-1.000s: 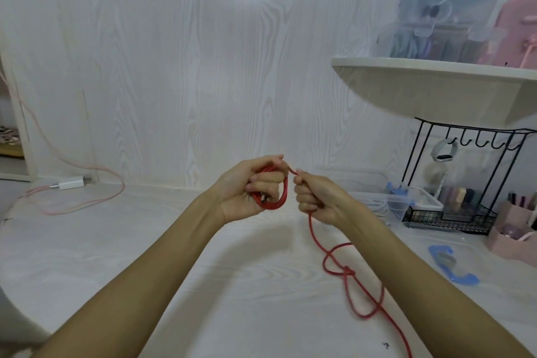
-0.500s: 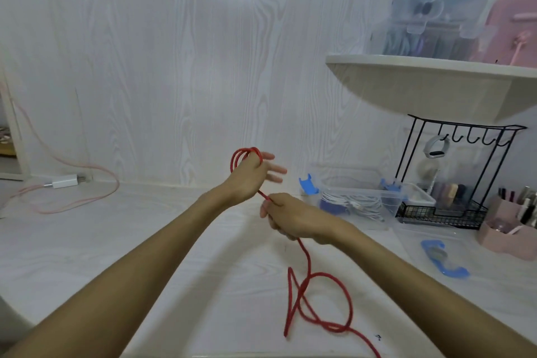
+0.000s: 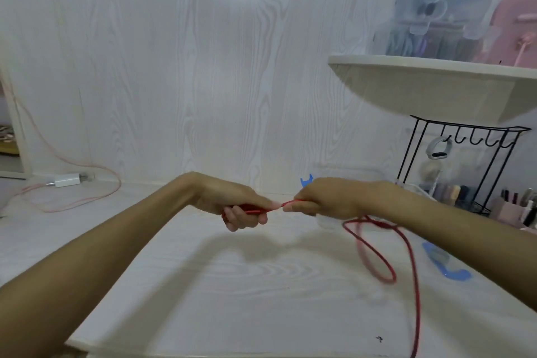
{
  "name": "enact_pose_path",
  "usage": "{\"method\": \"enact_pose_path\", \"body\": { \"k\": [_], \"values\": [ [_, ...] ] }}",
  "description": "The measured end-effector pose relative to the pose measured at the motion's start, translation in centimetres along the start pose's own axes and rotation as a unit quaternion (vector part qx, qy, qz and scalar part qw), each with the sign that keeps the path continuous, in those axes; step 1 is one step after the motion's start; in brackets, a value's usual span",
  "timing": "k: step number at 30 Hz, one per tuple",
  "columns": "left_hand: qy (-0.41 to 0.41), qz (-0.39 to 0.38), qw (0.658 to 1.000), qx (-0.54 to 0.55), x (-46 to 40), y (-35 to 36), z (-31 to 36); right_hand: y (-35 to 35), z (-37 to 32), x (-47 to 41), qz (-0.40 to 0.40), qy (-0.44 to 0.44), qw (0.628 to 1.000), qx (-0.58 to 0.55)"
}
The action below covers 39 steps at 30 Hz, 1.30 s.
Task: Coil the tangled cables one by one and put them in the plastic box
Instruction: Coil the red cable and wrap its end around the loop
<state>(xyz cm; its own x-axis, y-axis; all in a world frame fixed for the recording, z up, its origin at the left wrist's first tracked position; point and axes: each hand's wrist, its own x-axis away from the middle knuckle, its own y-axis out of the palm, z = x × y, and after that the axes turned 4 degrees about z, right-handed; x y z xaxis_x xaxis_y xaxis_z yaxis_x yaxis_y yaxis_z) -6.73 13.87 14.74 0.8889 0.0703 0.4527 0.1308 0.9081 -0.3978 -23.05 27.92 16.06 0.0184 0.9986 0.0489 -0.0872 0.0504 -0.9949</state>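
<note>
head view: we see both hands raised over the white table [image 3: 232, 285], close together at centre frame. left hand [image 3: 232, 203] has fingers [image 3: 247, 219] curled round a small bundle of the red cable [image 3: 377, 253], thumb and forefinger pinching the strand where it leaves toward 3 o'clock. right hand [image 3: 325, 197] is just beside it, fingers closed tight on the same strand; a short taut stretch of cable spans the gap between the two hands.

from under the right hand the cable drops toward 5 o'clock, makes a loose blurred loop above the table, then a long tail runs down to the bottom edge of frame at about 5 o'clock.

plastic box [image 3: 328, 219] sits behind and under the right hand, mostly hidden; only a clear corner and a blue clip [image 3: 305, 181] at its 11 o'clock show. we cannot tell what is in it.

blue lid piece [image 3: 444, 261] lies on the table at 3 o'clock of the loop. black wire rack [image 3: 462, 151] at far right, under a shelf [image 3: 430, 78]. white charger [image 3: 68, 179] with pink cord [image 3: 87, 180] at 9 o'clock by the wall.
</note>
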Motion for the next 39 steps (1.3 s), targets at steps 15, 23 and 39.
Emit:
{"method": "enact_pose_path", "body": {
  "k": [15,23,39],
  "values": [
    [0.355,-0.067,0.692,0.625,-0.8,3.2,4.9,4.5,-3.6,-4.6,0.436,0.165,0.857,-0.219],
    [0.332,0.376,0.742,0.445,-2.6,0.9,4.6,6.0,-8.9,-4.2,0.276,0.15,0.885,-0.344],
    [0.107,0.333,0.913,-0.211,-3.5,0.9,-0.1,-0.9,-2.1,2.1,-0.163,0.087,0.931,-0.315]
  ]
}}
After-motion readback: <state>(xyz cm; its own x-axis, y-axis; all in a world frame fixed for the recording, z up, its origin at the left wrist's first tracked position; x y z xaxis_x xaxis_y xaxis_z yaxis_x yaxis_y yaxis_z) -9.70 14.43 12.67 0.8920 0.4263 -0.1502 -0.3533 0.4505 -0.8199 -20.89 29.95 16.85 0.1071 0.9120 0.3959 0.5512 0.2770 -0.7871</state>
